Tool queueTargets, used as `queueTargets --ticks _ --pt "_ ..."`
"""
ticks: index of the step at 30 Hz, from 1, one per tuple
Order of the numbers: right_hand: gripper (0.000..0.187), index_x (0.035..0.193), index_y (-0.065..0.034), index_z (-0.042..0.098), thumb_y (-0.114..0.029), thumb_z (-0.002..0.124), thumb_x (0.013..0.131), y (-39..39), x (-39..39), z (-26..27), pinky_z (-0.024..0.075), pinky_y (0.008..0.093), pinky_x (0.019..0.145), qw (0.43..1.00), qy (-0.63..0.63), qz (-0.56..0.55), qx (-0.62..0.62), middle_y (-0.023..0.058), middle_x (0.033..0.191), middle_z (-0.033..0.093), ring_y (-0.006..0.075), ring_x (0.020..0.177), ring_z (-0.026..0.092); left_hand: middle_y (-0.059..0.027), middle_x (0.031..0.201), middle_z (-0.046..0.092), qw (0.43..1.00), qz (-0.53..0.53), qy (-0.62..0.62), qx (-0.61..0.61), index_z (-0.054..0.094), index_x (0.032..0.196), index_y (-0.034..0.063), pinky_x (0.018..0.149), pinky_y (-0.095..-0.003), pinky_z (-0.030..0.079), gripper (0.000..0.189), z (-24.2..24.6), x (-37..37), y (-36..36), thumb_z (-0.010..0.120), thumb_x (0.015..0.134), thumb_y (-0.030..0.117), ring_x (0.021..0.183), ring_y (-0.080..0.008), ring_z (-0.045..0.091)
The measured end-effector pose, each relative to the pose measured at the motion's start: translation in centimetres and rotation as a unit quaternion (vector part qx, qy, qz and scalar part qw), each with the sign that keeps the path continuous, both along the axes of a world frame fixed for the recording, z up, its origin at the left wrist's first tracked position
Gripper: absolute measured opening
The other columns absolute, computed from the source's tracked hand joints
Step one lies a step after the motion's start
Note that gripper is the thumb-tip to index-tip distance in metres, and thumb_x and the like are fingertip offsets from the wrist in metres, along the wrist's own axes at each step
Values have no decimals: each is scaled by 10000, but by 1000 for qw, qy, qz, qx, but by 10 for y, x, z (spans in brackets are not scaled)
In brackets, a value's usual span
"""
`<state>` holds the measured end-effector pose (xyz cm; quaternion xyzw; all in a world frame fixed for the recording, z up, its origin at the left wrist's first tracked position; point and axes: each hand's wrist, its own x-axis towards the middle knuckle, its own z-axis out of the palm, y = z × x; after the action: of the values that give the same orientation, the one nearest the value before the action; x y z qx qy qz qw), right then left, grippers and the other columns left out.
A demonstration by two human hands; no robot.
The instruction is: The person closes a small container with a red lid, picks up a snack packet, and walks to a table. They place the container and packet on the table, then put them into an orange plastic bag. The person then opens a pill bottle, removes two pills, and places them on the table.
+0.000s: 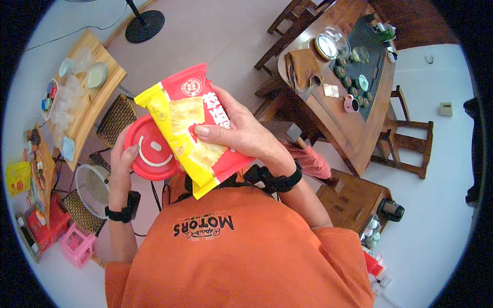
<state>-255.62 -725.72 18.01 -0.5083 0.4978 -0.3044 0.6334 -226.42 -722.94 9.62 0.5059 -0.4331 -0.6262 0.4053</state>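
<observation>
My right hand grips a red and yellow snack packet, thumb across its printed front and the fingers hidden behind it. My left hand holds a round red lid by its left side, the thumb on its rim. White curved marks show on the lid's face. The packet overlaps the lid's right edge; whether a container is under the lid cannot be seen. Both things are in front of my chest, above my orange shirt.
A wooden table with bowls and clear plastic stands at the left, near woven stools and a white mesh basket. At the right is a dark wooden tea table with cups, brown cloth and chairs. A black stand base is on the floor.
</observation>
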Motion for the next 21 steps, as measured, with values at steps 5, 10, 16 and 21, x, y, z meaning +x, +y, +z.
queueTargets --ticks 5,10,16,21 --pt "869 1481 47 298 -264 788 834 -52 16 -9 503 348 964 997 -14 -68 34 161 1279 586 216 1107 620 -150 1289 584 997 -27 -47 -57 483 1358 -47 1019 -337 441 625 -17 10 -73 588 875 334 1175 -212 569" --pt "666 1417 3 392 -131 732 861 -117 34 -13 540 310 879 992 35 -118 37 115 1179 629 169 1007 645 -106 1281 594 998 -47 34 -5 491 1359 -14 1032 -323 439 614 -24 39 -138 621 872 337 1185 -185 559" --pt "647 1430 10 366 -152 670 883 -168 60 -25 508 314 926 986 15 -141 85 110 1228 598 176 1053 618 -167 1239 594 998 -43 -43 -32 523 1303 -35 993 -357 454 638 -31 57 -189 610 853 408 1156 -247 574" --pt "640 1446 10 354 -122 631 884 -236 69 -39 491 312 946 987 5 -106 121 108 1249 584 176 1079 605 -224 1225 572 999 24 -47 -8 550 1260 -52 978 -379 453 676 -47 65 -228 609 829 466 1137 -311 576"
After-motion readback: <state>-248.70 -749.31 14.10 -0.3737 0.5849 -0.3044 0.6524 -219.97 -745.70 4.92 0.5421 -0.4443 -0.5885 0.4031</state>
